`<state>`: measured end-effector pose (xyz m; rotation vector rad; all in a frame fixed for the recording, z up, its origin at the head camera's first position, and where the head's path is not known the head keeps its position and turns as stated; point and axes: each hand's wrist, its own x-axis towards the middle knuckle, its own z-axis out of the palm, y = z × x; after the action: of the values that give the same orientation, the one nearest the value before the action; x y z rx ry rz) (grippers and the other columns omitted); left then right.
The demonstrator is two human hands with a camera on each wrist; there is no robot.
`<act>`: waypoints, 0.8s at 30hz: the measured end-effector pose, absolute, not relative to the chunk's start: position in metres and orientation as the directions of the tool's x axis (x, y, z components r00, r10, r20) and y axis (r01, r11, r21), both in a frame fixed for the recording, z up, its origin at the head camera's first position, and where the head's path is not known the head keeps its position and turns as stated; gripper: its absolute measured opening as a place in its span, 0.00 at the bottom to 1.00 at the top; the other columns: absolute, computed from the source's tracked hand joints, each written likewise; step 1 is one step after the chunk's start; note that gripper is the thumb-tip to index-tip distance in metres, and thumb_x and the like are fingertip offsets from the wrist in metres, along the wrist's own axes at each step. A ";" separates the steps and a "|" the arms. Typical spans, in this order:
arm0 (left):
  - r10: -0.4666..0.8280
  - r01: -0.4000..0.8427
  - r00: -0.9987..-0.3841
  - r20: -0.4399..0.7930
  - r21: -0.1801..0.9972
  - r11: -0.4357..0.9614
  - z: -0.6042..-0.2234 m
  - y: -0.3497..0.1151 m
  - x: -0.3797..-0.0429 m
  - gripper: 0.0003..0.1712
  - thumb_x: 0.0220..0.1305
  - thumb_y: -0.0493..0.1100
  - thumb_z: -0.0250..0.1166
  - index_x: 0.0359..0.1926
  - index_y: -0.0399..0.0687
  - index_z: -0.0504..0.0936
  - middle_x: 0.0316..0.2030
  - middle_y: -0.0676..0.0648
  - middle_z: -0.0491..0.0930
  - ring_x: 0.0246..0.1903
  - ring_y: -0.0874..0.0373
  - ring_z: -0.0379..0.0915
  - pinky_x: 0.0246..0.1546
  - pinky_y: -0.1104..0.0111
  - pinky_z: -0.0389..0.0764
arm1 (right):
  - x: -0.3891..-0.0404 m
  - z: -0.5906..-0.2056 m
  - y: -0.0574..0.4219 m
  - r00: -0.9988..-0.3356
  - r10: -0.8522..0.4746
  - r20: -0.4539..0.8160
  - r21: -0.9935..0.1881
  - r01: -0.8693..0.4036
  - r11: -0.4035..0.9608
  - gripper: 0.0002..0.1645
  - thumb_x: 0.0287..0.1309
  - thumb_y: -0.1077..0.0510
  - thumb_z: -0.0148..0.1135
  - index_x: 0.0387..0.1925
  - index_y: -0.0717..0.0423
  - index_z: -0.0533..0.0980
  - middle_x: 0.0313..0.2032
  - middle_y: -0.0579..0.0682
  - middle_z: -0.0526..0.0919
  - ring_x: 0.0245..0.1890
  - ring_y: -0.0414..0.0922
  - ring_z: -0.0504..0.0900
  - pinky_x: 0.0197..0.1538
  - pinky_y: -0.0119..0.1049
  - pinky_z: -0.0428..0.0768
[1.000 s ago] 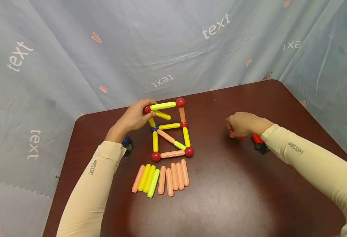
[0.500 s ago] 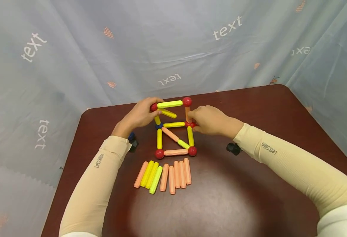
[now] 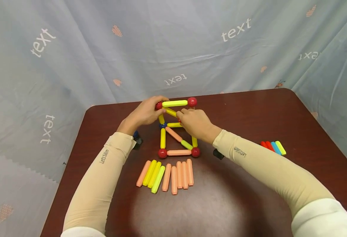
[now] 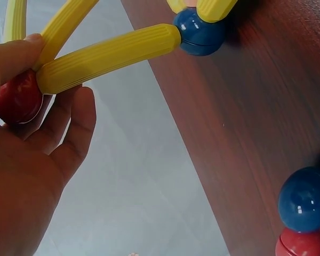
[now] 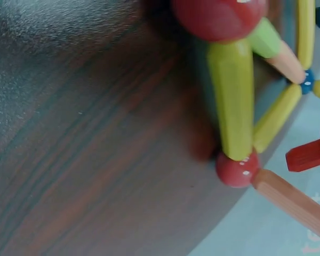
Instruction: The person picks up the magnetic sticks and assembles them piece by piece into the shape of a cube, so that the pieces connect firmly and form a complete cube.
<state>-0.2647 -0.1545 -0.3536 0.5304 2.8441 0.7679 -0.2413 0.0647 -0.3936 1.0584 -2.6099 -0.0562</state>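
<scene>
A frame of magnetic building sticks and balls stands on the table, its base a square with a pale orange bottom stick (image 3: 179,152) and a diagonal. My left hand (image 3: 146,111) grips the raised red ball (image 4: 21,98) at its upper left corner. From that ball a yellow stick (image 4: 112,56) runs to a blue ball (image 4: 200,32). My right hand (image 3: 198,123) is inside the upper frame and pinches a red stick (image 5: 308,155), its free end showing in the right wrist view. This hand hides the frame's right rear corner in the head view. Above it sits another red ball (image 3: 192,102).
In front of the frame lies a row of loose orange and yellow sticks (image 3: 174,179). Red, blue and lime sticks (image 3: 275,148) lie to the right, behind the forearm. Beside my left wrist are a loose blue ball (image 4: 304,197) and a red ball (image 4: 300,243).
My right hand has come left from the right side of the table to the frame, bringing the red stick. My left hand has kept its grip on the upper red ball.
</scene>
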 end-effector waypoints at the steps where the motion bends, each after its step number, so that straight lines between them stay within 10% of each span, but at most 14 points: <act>1: 0.371 0.295 -0.927 -0.050 0.511 0.808 -0.353 -0.155 -0.264 0.25 0.76 0.45 0.60 0.70 0.50 0.71 0.59 0.41 0.75 0.48 0.46 0.74 0.52 0.54 0.77 | -0.242 -0.396 0.064 -0.670 -0.683 0.290 0.168 -0.667 0.726 0.14 0.65 0.53 0.69 0.45 0.57 0.81 0.33 0.51 0.85 0.27 0.45 0.84 0.28 0.37 0.85; 24: 0.363 0.284 -0.930 -0.053 0.521 0.805 -0.352 -0.157 -0.262 0.25 0.75 0.44 0.61 0.69 0.49 0.72 0.58 0.41 0.76 0.50 0.46 0.75 0.55 0.53 0.78 | -0.249 -0.421 0.061 -0.708 -0.624 0.330 0.203 -0.593 0.780 0.10 0.67 0.55 0.65 0.44 0.57 0.77 0.32 0.51 0.84 0.15 0.44 0.75 0.19 0.37 0.79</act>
<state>-0.2625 -0.1573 -0.3515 0.5122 2.8408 0.7838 -0.2487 0.0611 -0.4212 0.9242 -2.5896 -0.1146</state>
